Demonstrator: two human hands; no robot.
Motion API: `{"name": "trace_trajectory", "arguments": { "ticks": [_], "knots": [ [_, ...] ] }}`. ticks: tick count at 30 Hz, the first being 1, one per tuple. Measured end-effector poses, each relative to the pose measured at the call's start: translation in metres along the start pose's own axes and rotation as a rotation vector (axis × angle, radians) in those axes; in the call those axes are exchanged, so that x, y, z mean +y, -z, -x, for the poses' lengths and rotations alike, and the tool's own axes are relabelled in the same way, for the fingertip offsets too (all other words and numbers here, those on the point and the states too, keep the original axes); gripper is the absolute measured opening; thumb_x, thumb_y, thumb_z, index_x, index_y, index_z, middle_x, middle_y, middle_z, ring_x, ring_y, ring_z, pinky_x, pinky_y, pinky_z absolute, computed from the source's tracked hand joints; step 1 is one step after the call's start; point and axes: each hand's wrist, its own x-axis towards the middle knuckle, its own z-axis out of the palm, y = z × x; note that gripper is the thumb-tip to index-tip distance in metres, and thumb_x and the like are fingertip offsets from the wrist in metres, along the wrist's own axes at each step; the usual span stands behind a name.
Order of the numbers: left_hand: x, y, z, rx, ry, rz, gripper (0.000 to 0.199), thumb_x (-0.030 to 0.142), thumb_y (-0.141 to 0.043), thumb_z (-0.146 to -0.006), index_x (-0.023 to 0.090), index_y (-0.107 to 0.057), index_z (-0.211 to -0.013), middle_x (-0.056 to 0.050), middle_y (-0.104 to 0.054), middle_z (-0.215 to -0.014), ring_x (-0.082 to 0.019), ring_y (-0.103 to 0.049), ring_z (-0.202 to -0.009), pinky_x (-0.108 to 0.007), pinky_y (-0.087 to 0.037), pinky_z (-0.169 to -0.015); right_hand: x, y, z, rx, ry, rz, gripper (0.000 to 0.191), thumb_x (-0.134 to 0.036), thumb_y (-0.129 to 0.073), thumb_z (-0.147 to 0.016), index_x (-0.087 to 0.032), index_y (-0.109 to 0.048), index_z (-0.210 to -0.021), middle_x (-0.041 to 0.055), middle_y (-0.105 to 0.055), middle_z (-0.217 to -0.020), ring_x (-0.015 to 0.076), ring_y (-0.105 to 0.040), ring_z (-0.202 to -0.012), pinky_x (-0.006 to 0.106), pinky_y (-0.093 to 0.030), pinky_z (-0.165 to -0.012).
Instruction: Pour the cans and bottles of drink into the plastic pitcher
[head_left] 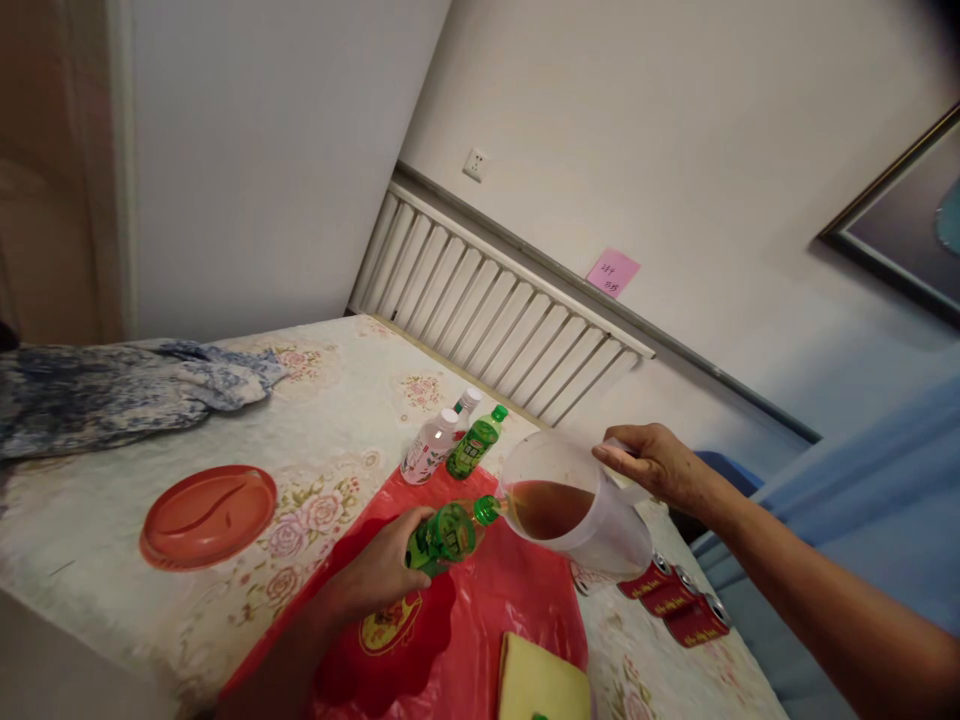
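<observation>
My left hand is wrapped round a green-labelled plastic drink bottle, tilted so that its green-ringed neck meets the pitcher's rim. With my right hand I grip the handle of a translucent plastic pitcher, which leans towards the bottle. Brown liquid lies inside the pitcher; which way any of it flows I cannot tell. Just beyond stand another green bottle and two white-capped bottles, a pale one and one partly hidden.
Three red cans stand right of the pitcher. A red plastic sheet covers part of the floral tablecloth, with a folded yellow cloth on it. An orange-red plate and patterned fabric lie left. A radiator is behind.
</observation>
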Motion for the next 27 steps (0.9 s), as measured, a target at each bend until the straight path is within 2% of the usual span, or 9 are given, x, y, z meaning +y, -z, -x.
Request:
{"name": "trace_trajectory", "arguments": {
  "ticks": [3,17,27],
  "knots": [
    [-0.0021,-0.0008,-0.0011,0.013,-0.041,0.019,0.067,0.009,-0.058,-0.057,0.022,-0.05,-0.122,-0.006,-0.064,-0.126,-0.024,-0.059,-0.114,-0.031,-0.047,-0.096,-0.0022,0.0006,-0.0001,-0.002,-0.002,0.004,0.05,-0.064,-0.045,-0.083,-0.021,-0.042,-0.058,-0.0042,-0.032,-0.055,0.0107,-0.032,-0.053,0.026,-0.027,-0.048],
    [0.0008,-0.0013,-0.0001,0.026,-0.047,0.048,0.062,0.011,-0.058,-0.056,0.022,-0.053,-0.117,-0.003,-0.066,-0.118,-0.022,-0.062,-0.108,-0.028,-0.048,-0.091,0.0044,-0.0001,-0.0026,-0.01,0.009,0.036,0.053,-0.068,-0.044,-0.082,-0.021,-0.04,-0.058,-0.0048,-0.03,-0.057,0.0103,-0.03,-0.054,0.026,-0.026,-0.049],
    [0.0002,-0.0002,-0.001,0.033,-0.034,0.02,0.064,0.012,-0.06,-0.056,0.022,-0.053,-0.119,-0.005,-0.065,-0.123,-0.024,-0.06,-0.112,-0.031,-0.047,-0.095,0.0019,0.0007,-0.0031,-0.017,0.009,0.051,0.051,-0.065,-0.045,-0.083,-0.021,-0.042,-0.058,-0.0043,-0.033,-0.056,0.0105,-0.032,-0.054,0.026,-0.027,-0.05]
  ]
}}
